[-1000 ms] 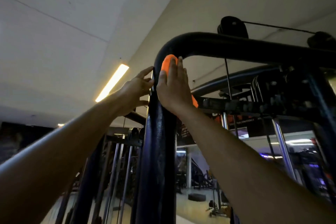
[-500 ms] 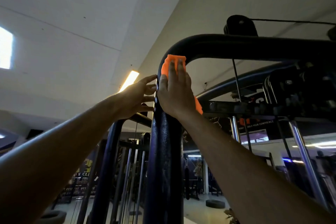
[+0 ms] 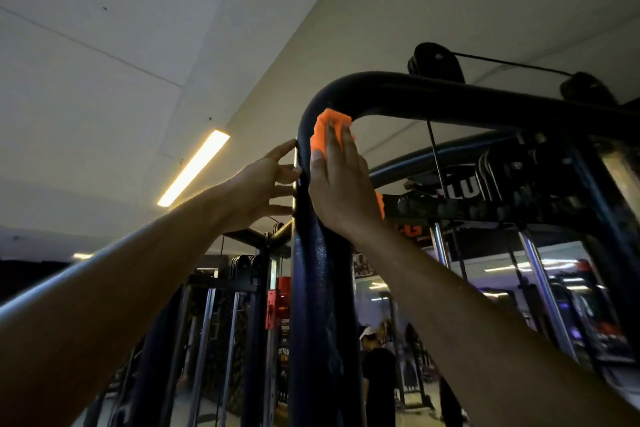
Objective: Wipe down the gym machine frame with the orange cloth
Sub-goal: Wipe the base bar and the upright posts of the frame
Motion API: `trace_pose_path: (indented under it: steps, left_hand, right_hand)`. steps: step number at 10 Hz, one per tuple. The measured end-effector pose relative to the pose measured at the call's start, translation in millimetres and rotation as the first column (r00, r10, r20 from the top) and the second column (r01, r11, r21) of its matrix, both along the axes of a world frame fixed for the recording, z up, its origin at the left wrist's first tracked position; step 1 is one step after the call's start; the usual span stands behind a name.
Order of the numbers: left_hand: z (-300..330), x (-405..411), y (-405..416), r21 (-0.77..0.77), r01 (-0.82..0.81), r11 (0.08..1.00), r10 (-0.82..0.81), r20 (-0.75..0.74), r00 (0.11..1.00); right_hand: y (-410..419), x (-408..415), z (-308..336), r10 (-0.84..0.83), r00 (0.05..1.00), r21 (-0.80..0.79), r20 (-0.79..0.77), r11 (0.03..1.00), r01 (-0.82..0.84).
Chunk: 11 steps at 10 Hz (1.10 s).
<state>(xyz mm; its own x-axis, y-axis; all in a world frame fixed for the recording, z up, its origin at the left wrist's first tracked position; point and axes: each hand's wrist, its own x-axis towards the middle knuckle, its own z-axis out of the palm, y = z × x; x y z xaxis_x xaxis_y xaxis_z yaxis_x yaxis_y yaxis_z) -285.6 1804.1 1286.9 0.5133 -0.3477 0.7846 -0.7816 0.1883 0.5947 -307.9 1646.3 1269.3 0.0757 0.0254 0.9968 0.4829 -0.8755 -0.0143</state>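
Step in hand: wiping the upper bend of the dark tubular steel machine frame (image 3: 322, 288). The right hand (image 3: 341, 184), fingers straight, presses the crumpled orange cloth (image 3: 327, 133) flat against the frame just below its curve. The left hand (image 3: 263, 184), fingers spread, touches the frame's opposite side. The next move likely requires sliding the cloth along the horizontal bar under steady pressure.

The orange cloth (image 3: 329, 135) is lying bunched against the gym machine frame (image 3: 322, 288), a dark, glossy upright tube that is bending toward 3 o'clock at its top. The cloth is sitting just below that bend, on the tube's 3 o'clock side.
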Motion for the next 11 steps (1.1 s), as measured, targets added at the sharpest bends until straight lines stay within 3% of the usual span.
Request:
trace_pose_path:
  steps: [1, 3, 4, 5, 7, 8, 9, 11]
  left_hand:
    - [4, 23, 5, 0.059, 0.027, 0.998, -0.029, 0.033, 0.999]
    - [2, 33, 12, 0.087, 0.116, 0.989, -0.118, 0.009, 0.993]
    - [-3, 37, 13, 0.064, 0.145, 0.987, -0.143, -0.036, 0.989]
    - [-12, 39, 14, 0.049, 0.142, 0.989, -0.140, -0.049, 0.989]
    - [-32, 47, 12, 0.092, 0.114, 0.989, -0.116, 0.014, 0.993]
    - [-37, 44, 11, 0.106, 0.135, 0.985, -0.138, 0.017, 0.990]
    - [-36, 42, 11, 0.115, 0.120, 0.986, -0.125, 0.032, 0.992]
    - [-40, 43, 10, 0.087, 0.108, 0.990, -0.112, 0.034, 0.993]
  right_hand:
    - [-3, 3, -46, -0.113, 0.993, -0.068, 0.035, 0.991, 0.115]
    - [-4, -2, -14, -0.368, 0.919, -0.086, 0.143, 0.920, 0.382]
    - [-3, -5, -5, -0.133, 0.991, -0.100, -0.007, 0.986, 0.132]
    - [-4, -7, -36, -0.108, 0.993, -0.121, -0.040, 0.987, 0.102]
    - [-6, -1, -95, -0.368, 0.929, -0.064, 0.031, 0.927, 0.369]
    - [-4, -1, -60, -0.390, 0.920, -0.083, 0.030, 0.916, 0.392]
    - [-1, -5, -39, -0.216, 0.976, -0.100, -0.035, 0.972, 0.212]
    - [-1, -3, -127, -0.240, 0.971, -0.201, 0.002, 0.951, 0.236]
